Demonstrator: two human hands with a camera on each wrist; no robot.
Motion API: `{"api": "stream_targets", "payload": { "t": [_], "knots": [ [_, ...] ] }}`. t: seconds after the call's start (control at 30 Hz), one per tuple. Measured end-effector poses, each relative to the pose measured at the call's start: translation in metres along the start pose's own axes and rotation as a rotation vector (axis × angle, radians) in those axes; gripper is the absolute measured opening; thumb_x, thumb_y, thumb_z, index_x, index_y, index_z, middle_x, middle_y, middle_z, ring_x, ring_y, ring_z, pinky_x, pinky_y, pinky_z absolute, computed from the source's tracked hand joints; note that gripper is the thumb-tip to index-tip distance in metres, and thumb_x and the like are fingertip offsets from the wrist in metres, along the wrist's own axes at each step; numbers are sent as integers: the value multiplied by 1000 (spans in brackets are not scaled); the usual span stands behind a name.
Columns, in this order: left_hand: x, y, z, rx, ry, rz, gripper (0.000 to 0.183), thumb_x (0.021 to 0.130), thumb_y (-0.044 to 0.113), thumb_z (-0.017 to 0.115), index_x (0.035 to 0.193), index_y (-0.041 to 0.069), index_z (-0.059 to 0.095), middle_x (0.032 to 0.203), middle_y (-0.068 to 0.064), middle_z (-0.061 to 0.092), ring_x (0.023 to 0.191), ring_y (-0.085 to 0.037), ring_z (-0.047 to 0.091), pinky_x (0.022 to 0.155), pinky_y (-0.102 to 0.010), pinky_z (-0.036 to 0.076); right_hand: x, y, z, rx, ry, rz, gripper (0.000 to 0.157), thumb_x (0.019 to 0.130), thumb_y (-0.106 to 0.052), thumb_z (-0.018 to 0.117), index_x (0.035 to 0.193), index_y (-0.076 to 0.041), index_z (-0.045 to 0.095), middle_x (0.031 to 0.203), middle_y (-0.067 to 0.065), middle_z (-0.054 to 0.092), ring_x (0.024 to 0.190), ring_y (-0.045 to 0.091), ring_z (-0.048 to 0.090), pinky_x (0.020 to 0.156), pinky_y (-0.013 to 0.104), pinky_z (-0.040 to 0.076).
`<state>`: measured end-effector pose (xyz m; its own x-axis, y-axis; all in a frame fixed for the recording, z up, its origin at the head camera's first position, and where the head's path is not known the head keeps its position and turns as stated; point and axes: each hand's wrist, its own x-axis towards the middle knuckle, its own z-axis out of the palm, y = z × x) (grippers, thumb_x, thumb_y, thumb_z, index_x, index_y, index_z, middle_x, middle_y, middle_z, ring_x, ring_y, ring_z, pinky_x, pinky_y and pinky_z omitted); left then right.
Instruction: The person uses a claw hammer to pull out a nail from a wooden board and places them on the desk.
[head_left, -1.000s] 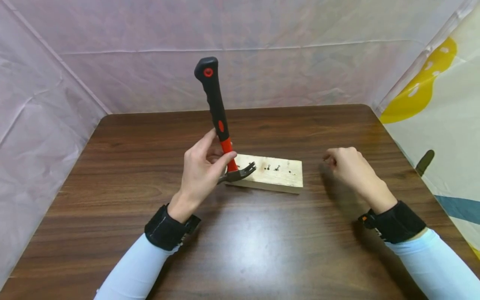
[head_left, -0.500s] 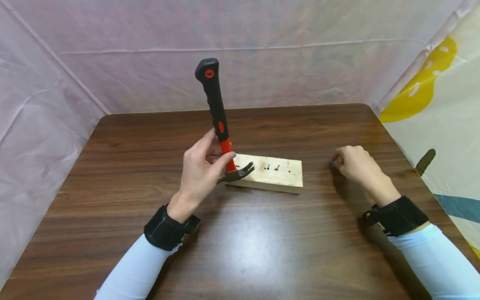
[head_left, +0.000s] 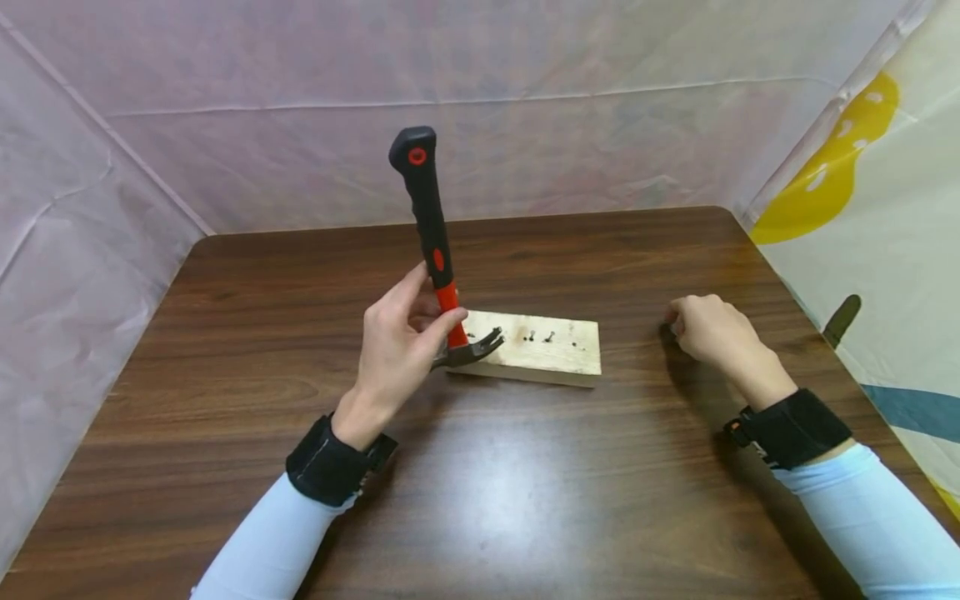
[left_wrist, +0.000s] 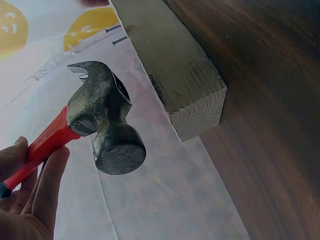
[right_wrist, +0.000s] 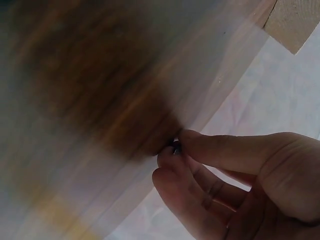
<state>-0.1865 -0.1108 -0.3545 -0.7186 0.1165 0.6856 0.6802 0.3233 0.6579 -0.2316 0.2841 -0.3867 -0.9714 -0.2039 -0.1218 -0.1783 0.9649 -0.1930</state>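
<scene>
My left hand (head_left: 393, 346) holds a claw hammer (head_left: 427, 208) by the red neck of its handle, just above the head. The black grip points up and the claw points right, over the left end of a pale wooden block (head_left: 555, 358). In the left wrist view the hammer head (left_wrist: 102, 107) hangs apart from the block's end. Several small nails (head_left: 550, 337) and dark holes show in the block's top. My right hand (head_left: 716, 333), to the block's right near the tabletop, pinches a small dark nail-like piece (right_wrist: 176, 146) between thumb and fingertips; most of it is hidden.
The block lies on a brown wood-grain table (head_left: 300, 325). Pale sheeting (head_left: 315, 158) hangs behind and at the left of the table, and a patterned sheet (head_left: 892, 275) with yellow shapes hangs at the right. Both wrists wear black straps (head_left: 798, 429).
My right hand has moved a little to the right, away from the block, then stayed still. My left hand and the hammer have hardly moved; the whole head view has shifted slightly.
</scene>
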Motion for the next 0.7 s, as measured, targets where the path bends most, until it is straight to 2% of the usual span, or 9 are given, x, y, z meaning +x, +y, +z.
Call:
{"api": "stream_targets", "payload": {
  "t": [0.37,0.7],
  "knots": [
    [-2,-2,-1,23,-9,-3,59,78,-3,81,133,4,58,96,-2,66,70,-16,68,60,-21,54,3,-1,1,-23,-26,-2,27,82,7,54,106,1,65,82,5,65,71,27,63,53,35,46],
    [-2,-4,-3,32,-9,-1,59,79,-3,81,132,4,58,97,-2,66,72,-16,68,60,-22,54,5,-1,1,-53,-12,2,21,85,2,57,102,-2,66,81,7,65,68,26,61,51,37,45]
  ]
}}
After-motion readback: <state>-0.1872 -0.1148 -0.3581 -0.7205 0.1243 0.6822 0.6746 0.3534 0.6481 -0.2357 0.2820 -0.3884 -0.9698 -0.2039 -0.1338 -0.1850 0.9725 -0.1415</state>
